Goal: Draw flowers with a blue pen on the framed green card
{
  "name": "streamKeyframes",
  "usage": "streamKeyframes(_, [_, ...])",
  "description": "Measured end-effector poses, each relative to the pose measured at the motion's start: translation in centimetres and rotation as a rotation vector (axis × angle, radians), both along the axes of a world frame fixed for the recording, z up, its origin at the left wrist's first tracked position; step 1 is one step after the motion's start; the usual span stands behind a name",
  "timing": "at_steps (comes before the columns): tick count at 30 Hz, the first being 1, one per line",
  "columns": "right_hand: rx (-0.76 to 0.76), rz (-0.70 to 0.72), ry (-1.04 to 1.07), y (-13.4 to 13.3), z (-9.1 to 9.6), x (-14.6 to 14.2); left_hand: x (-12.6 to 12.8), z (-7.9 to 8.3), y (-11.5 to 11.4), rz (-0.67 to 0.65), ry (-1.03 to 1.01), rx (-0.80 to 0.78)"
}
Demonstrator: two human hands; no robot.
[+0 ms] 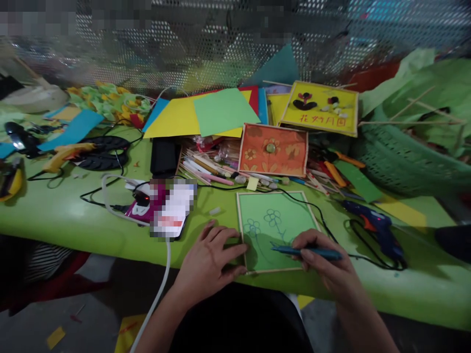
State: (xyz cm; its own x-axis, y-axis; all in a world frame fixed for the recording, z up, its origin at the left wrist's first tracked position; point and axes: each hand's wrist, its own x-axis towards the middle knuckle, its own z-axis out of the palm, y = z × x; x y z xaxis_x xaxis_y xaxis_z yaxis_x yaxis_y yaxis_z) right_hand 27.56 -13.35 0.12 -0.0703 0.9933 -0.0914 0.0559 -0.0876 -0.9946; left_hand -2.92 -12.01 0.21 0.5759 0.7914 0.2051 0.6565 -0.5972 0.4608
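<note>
Lower centre of frame: green card [298, 215] lay flat at the near edge of the green table [66, 215], edged with thin sticks. Outlines of two flowers with stems were visible on it.

Left hand [211, 257]: palm down, fingers loosely spread, fingertips on the card's left border. Judged to be pinning the card so it did not slide under the pen.

Right hand [324, 264]: pinched around a blue pen [307, 252], thumb and forefinger closed on the barrel. The pen lay nearly level, pointing toward frame left, tip at the card's lower middle, just below the stems. The heel of the hand sat at the card's lower right corner, probably for steadiness.

Right of the card: blue glue gun [375, 228] lay on its side. Its black cord [324, 215] ran past the card's right edge toward the middle of the table. It was within reach but clear of the drawing area.

Above the card, centre of frame: orange card [274, 149] bearing flower shapes and one pebble. Behind that, a yellow card [320, 108] with dark shapes and pebbles, propped at a tilt. Both looked like set-aside pieces of the same kind.

Beside the orange card, toward frame left: heap of sticks [206, 164]. Behind it, sheets of coloured paper [221, 110] overlapped loosely.

Left of frame: yellow glue gun [64, 154], well apart from both hands.

Far right: green basket [405, 157].
</note>
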Motion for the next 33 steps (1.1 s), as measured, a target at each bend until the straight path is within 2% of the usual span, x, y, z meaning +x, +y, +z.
streamKeyframes(5, [0.004,-0.006,-0.009,-0.8,-0.9,0.1,0.0,-0.2,0.0,0.008,-0.001,-0.017])
streamKeyframes(14, [-0.025,-0.010,-0.079,-0.8,-0.2,-0.5,0.0,-0.2,0.1,0.008,-0.010,0.003])
streamKeyframes(18, [0.019,0.023,-0.051,-0.8,-0.2,-0.4,-0.1,-0.3,0.2,-0.010,0.004,0.022])
streamKeyframes(24, [0.067,-0.054,-0.035,-1.3,-0.5,-0.1,0.0,-0.4,0.3,-0.029,0.014,0.040])
streamKeyframes(29, [0.123,-0.014,0.028,-1.7,-1.2,0.4,0.0,-0.3,0.4,-0.033,0.016,0.042])
streamKeyframes(33, [0.124,0.028,-0.013,-1.9,-1.2,0.4,0.0,-0.2,0.4,-0.037,0.018,0.050])
